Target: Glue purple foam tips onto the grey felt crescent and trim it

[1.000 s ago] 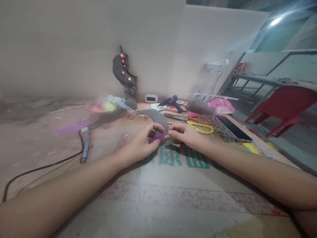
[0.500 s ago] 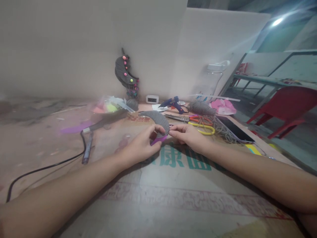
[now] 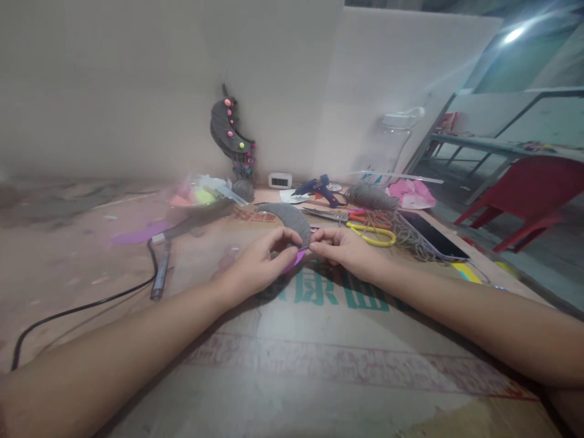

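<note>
A crescent wrapped in grey yarn is held up above the printed board, with its lower tip a bare purple. My left hand pinches that lower end between thumb and fingers. Close against its right edge, my right hand is closed with thumb and forefinger pressed together, apparently on yarn; the strand is too fine to make out. Yellow-handled scissors lie just beyond my right hand. A tangle of grey yarn rests to their right.
Behind stand a blue glue gun, a small clock and a clear bottle. A phone lies at right. A finished-looking crescent with pompoms hangs on the wall. A marker and black cable are at left.
My right fingertips have shifted slightly left and down along the crescent's edge. My left thumb has moved up onto its lower end; less of the fingers is curled over it.
</note>
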The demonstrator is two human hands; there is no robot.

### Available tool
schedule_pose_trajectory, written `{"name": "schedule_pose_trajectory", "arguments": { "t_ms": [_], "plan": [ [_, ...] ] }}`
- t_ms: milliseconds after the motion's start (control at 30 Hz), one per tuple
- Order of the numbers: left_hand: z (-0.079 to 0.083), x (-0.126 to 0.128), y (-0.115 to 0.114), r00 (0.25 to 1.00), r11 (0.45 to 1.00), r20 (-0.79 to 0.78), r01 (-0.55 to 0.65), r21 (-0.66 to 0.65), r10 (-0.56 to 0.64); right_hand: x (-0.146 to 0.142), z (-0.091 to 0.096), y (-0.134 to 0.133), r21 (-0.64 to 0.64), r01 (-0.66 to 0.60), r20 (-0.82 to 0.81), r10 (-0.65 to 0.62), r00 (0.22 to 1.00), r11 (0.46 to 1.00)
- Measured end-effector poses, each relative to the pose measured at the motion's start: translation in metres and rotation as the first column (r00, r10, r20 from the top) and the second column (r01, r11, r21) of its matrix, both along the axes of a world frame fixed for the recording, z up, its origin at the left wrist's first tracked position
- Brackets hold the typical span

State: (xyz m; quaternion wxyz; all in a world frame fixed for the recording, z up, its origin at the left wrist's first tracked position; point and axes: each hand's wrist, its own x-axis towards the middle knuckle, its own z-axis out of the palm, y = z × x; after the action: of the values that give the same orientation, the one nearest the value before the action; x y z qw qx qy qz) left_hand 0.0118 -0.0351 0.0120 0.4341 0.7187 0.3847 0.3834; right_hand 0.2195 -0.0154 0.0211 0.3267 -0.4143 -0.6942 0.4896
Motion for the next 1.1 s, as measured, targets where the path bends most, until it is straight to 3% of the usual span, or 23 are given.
{"name": "schedule_pose_trajectory", "arguments": {
  "t_ms": [433,733,1100],
  "plan": [
    [-0.002,0.0,0.002,0.999,0.997,-0.029,-0.021,0.078,0.023,-0.005,0.007,-0.005,0.022,-0.074,0.061,0.072,0.996,0.997],
    [0.005,0.002,-0.001,0.993,0.99,-0.088,-0.061,0.13,0.073,-0.003,0.011,-0.008,0.201,-0.113,0.149,0.083,0.985,0.973],
    [0.009,0.002,-0.006,0.968,0.946,-0.218,-0.046,0.321,0.121,-0.008,0.006,-0.01,0.227,-0.067,0.125,0.04,0.991,0.972]
  ]
}}
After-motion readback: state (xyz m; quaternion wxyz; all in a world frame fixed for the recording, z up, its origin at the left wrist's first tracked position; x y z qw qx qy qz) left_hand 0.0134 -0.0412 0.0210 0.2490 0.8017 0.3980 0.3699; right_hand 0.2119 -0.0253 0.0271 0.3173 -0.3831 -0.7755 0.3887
